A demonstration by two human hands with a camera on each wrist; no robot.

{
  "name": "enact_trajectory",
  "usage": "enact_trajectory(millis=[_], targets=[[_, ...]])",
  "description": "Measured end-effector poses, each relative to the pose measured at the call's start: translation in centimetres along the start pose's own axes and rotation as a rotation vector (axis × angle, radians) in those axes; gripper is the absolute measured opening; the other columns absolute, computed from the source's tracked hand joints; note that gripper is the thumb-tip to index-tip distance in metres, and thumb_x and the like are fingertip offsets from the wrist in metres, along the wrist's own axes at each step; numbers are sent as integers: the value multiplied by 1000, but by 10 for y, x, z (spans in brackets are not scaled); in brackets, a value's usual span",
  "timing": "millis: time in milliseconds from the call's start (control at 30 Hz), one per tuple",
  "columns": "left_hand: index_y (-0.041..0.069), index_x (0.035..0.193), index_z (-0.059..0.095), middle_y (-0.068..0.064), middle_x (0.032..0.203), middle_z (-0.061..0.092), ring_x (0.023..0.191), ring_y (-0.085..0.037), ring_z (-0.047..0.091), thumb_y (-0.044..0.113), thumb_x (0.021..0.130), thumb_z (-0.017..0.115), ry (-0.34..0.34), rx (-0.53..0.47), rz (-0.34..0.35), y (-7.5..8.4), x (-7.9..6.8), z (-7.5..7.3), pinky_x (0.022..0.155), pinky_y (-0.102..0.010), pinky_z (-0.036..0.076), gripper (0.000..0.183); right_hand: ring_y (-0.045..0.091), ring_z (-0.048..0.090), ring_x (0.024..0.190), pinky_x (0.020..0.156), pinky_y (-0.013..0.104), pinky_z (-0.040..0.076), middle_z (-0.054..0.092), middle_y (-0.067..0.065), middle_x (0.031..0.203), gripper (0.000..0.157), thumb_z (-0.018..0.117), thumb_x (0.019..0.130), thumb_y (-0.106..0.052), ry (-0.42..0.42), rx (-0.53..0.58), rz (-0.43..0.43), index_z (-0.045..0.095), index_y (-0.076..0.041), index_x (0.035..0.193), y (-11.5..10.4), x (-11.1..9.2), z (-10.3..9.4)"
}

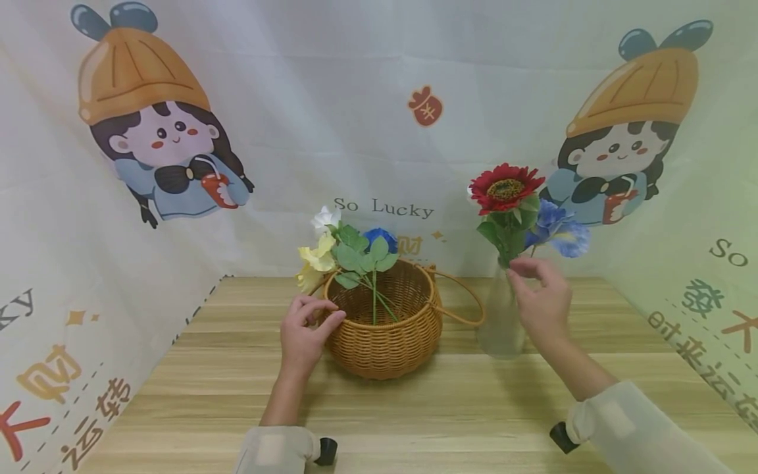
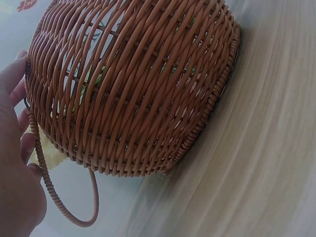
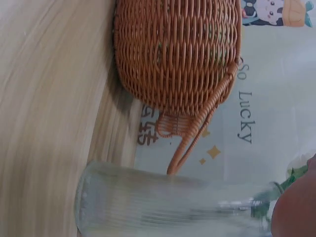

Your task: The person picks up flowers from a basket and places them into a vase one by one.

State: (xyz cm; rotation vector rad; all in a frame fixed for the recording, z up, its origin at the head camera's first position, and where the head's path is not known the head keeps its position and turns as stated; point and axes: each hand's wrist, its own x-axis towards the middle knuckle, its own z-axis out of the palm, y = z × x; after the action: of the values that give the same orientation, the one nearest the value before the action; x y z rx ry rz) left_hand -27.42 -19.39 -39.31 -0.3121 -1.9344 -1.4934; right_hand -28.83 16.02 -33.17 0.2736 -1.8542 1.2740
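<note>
A round wicker basket (image 1: 385,349) stands on the table, its handle tipped to the right. My left hand (image 1: 308,329) holds its left rim between thumb and fingers. In the basket lie artificial flowers: a yellow flower (image 1: 316,257), a white flower (image 1: 326,219) and a blue flower (image 1: 381,240), with crossed green stems. At right stands an upright clear glass vase (image 1: 500,322), also in the right wrist view. It bears a red flower (image 1: 507,189) and a blue iris (image 1: 558,229). My right hand (image 1: 545,299) pinches a flower stem at the vase's mouth; which stem is partly hidden by the fingers.
Both stand on a wood-grain table (image 1: 414,421). A pale printed cloth (image 1: 355,118) hangs behind and at both sides. The basket's handle (image 1: 464,289) reaches close to the vase's left side. A bit of white (image 1: 470,193) shows behind the red flower.
</note>
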Motion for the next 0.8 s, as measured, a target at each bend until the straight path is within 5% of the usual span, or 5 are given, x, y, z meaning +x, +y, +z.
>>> enact_trajectory(millis=[200,400,800], targets=[[-5,88,70,-24,90,48,78,-38,37,2,79,79,-14,3,-3,24,-3,-1,68,-39,32,15,4,55,81,78,22,43,67,21,88,14,70,81,12,-14,62,-22,67,10,94,-13,-7,7],[-6,88,70,-25,90,47,79,-40,37,2,79,80,-19,-5,-18,25,-3,-2,68,-38,31,16,4,54,77,73,18,42,65,27,86,14,69,80,16,-53,60,-48,64,15,93,-43,-17,13],[-3,87,71,-26,89,47,77,-40,37,5,79,80,-18,5,-2,24,-2,-2,67,-31,30,15,21,59,75,72,28,49,67,23,85,15,72,78,13,-111,90,-89,65,12,91,-41,-38,43]])
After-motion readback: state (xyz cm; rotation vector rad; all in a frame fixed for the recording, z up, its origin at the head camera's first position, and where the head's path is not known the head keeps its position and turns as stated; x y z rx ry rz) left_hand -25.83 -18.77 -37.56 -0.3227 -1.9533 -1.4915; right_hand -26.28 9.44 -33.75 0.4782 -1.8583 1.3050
